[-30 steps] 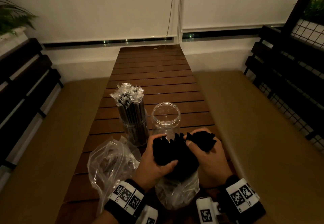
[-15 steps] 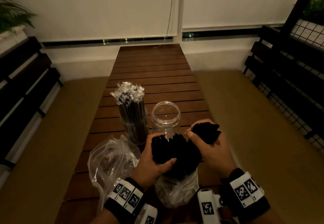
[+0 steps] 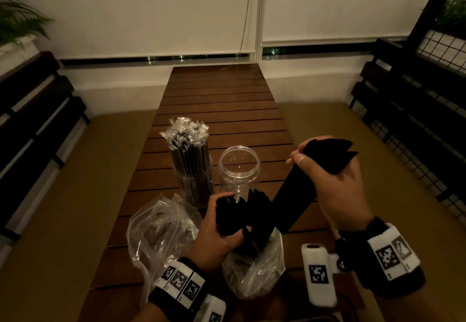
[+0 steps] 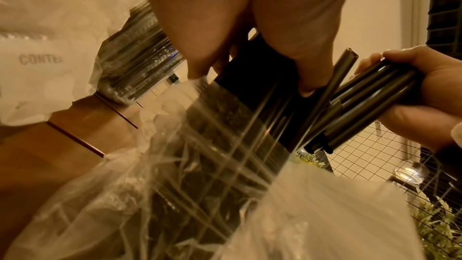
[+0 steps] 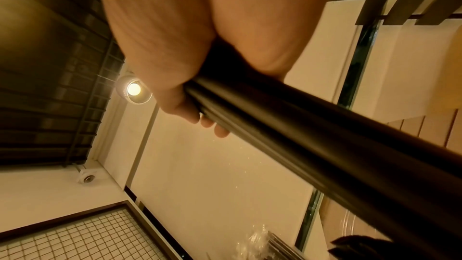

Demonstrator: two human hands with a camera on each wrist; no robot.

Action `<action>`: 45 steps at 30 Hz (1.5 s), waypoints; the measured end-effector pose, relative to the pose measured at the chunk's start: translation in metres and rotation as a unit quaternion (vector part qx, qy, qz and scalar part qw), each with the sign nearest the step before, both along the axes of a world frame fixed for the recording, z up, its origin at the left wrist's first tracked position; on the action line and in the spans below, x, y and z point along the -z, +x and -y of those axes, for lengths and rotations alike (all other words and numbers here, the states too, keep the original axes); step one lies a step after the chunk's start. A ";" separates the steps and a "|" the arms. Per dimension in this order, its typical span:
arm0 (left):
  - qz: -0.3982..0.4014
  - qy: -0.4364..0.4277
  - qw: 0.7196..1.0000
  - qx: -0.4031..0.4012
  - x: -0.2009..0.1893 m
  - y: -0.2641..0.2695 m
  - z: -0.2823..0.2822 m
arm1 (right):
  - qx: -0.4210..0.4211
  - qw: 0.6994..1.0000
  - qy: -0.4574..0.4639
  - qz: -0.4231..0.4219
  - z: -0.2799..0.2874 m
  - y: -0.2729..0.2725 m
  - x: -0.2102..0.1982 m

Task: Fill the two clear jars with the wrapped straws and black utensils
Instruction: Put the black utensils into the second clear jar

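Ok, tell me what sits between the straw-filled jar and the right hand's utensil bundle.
The empty clear plastic jar, in the head view.

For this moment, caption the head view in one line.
Right hand lifts black utensils from the bag beside the empty jar.

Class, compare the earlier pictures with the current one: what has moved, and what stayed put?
The right hand has lifted its bundle of black utensils up and rightward, out of the plastic bag. The left hand still grips the remaining utensils. The empty jar and the straw jar have not moved.
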State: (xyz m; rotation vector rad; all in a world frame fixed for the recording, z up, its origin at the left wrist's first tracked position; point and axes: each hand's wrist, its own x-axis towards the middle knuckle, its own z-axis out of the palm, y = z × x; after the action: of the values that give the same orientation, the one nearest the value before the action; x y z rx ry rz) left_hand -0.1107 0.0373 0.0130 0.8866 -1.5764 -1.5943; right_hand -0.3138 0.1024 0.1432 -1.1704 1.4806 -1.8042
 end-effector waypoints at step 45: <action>-0.020 -0.030 0.999 -0.011 0.004 0.003 0.003 | -0.184 0.969 0.163 0.001 0.178 -0.023 0.021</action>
State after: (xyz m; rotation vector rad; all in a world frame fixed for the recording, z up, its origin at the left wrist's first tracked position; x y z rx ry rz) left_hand -0.1079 0.0348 0.0091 0.8327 -1.5734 -1.5322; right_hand -0.3372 -0.0752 0.1224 -1.1791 1.3838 -1.2604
